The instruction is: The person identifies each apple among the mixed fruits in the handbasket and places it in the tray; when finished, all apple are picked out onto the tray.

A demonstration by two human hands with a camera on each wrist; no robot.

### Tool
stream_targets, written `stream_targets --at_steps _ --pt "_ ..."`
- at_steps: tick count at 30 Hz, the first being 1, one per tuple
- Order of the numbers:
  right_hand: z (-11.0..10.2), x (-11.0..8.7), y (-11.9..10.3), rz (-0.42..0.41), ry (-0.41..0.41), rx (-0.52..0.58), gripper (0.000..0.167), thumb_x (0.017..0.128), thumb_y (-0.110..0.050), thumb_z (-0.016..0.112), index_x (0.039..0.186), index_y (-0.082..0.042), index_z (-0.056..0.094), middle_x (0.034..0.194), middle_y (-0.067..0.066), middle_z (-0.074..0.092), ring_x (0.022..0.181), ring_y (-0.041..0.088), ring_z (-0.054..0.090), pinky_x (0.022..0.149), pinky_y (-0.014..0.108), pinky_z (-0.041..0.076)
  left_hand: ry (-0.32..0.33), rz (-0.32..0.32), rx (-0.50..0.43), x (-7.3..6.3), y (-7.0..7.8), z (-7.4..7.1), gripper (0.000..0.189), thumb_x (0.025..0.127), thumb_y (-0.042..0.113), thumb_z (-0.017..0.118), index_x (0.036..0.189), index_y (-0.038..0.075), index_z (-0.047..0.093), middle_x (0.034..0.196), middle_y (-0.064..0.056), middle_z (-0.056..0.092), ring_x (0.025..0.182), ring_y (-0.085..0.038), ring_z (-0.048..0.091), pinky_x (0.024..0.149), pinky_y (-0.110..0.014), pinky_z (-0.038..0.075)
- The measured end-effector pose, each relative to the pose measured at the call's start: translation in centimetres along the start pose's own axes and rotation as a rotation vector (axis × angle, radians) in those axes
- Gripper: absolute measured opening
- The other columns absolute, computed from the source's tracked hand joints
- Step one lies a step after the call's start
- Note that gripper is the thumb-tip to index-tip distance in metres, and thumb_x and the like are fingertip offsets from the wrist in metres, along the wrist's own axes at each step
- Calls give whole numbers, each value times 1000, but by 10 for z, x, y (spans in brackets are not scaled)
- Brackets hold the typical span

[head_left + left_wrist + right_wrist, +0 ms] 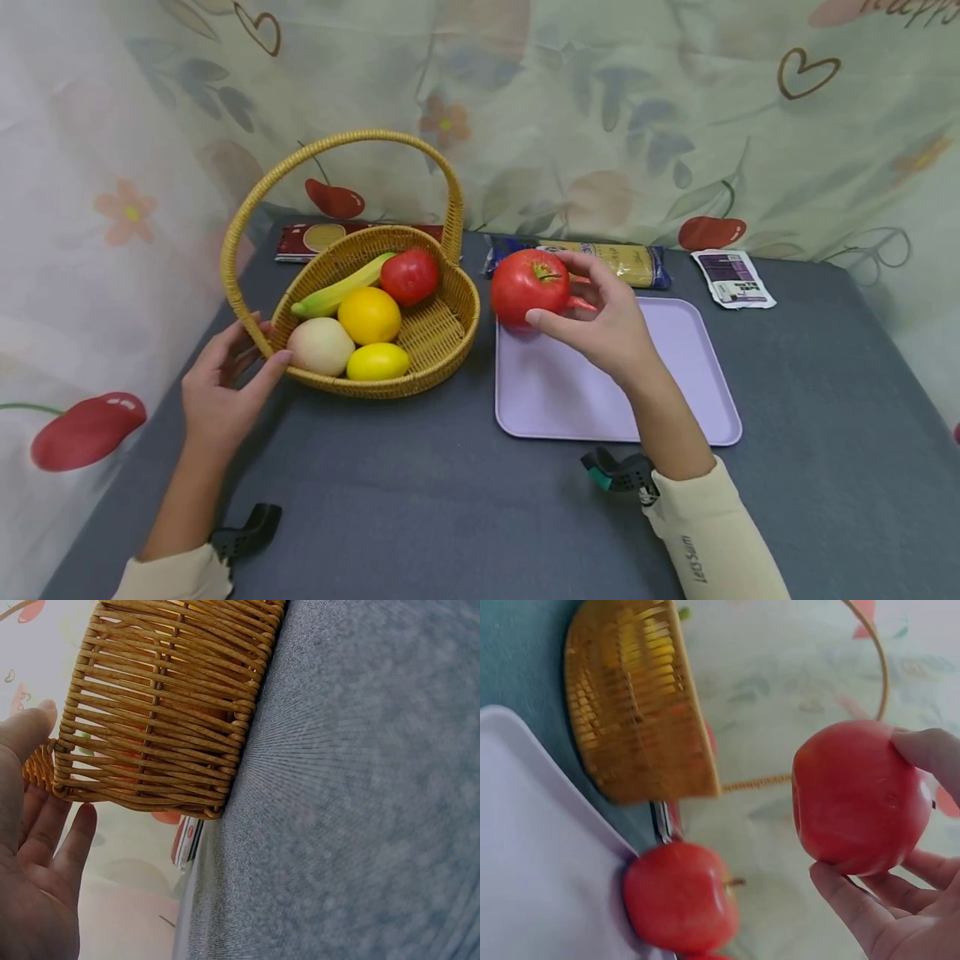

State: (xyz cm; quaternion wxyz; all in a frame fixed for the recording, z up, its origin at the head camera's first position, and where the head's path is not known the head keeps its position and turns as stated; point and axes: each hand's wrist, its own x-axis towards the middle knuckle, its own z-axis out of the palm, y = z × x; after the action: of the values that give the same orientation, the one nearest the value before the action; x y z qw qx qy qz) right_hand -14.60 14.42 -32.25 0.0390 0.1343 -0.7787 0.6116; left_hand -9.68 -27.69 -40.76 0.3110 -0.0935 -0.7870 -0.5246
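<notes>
My right hand (603, 321) grips a red tomato (528, 287) between thumb and fingers, above the far left corner of the lilac tray (570, 408). In the right wrist view a red apple (679, 896) with a short stem sits at the tray's edge, below the held tomato. My left hand (228, 379) holds the left rim of a wicker basket (442, 367) where its handle joins, thumb at the front. In the basket lie a banana (341, 287), a red apple (409, 277), an orange (369, 315), a lemon (378, 362) and a pale round fruit (321, 346).
A dark red packet (300, 242) lies behind the basket. Beyond the tray is a yellow and blue packet (630, 262), with a white and purple pouch (733, 279) to its right. A patterned curtain (570, 108) closes off the back of the grey table (420, 483).
</notes>
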Motion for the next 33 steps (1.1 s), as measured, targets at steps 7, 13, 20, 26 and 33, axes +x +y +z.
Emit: stream_targets --at_steps 7,13,20,26,33 --pt "-22 -3 6 25 120 -19 65 82 -11 83 139 -8 54 135 5 54 117 24 58 88 29 57 7 8 -5 0 -1 0 61 77 -17 77 133 2 64 118 -21 66 108 -21 67 93 -21 52" --pt "-32 -4 10 11 185 -95 65 81 -16 84 140 -11 55 135 2 55 118 23 58 89 30 56 16 16 -15 0 2 -1 60 76 -19 77 132 -1 64 117 -24 66 107 -19 67 93 -20 52" --pt "-43 -5 12 41 250 -189 71 82 -19 84 144 -10 50 135 5 54 119 24 57 89 28 56 8 10 -12 -1 0 0 61 76 -18 77 132 0 63 118 -23 66 108 -20 67 93 -21 52" --pt "-59 -4 18 83 309 -216 72 84 -17 82 147 -9 47 137 8 53 120 26 57 91 31 56 8 11 -9 0 -1 0 61 77 -18 77 133 2 64 118 -23 65 108 -20 67 94 -21 52" --pt "-72 -6 23 191 381 -228 73 86 -24 81 147 -10 43 140 6 50 120 23 56 95 37 55 5 2 3 0 -1 0 61 77 -17 77 134 1 63 119 -24 65 108 -20 67 94 -20 51"
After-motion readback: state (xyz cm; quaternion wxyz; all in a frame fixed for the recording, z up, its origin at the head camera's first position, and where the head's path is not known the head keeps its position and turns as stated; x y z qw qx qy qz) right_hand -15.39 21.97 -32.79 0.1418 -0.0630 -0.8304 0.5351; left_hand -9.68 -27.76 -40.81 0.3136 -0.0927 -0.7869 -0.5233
